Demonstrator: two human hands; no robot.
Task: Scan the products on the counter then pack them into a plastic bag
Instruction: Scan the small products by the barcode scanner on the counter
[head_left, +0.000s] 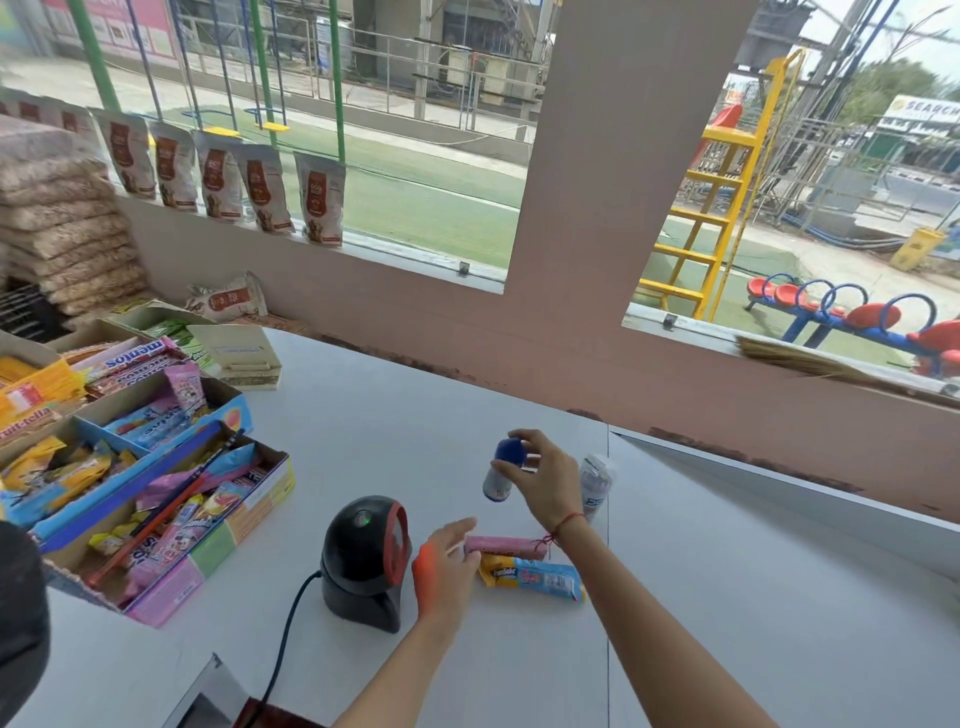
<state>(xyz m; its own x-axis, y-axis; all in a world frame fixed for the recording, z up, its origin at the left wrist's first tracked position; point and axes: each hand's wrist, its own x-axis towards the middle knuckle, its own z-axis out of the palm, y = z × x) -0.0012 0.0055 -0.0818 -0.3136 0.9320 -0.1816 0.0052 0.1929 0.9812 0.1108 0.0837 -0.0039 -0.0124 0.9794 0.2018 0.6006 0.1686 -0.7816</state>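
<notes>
My right hand grips a small white bottle with a blue cap, held upright just above the white counter. My left hand hovers flat with fingers apart beside the black barcode scanner, red scanner light falling on it. Its fingertips touch the end of a pink candy roll lying on the counter. A blue and yellow snack pack lies just in front of the roll. A clear white tube stands behind my right wrist.
Open cardboard trays of sweets fill the counter's left side, with a small beige box behind them. The scanner's black cable runs toward me. Pouches line the window sill. A broom rests on the right sill.
</notes>
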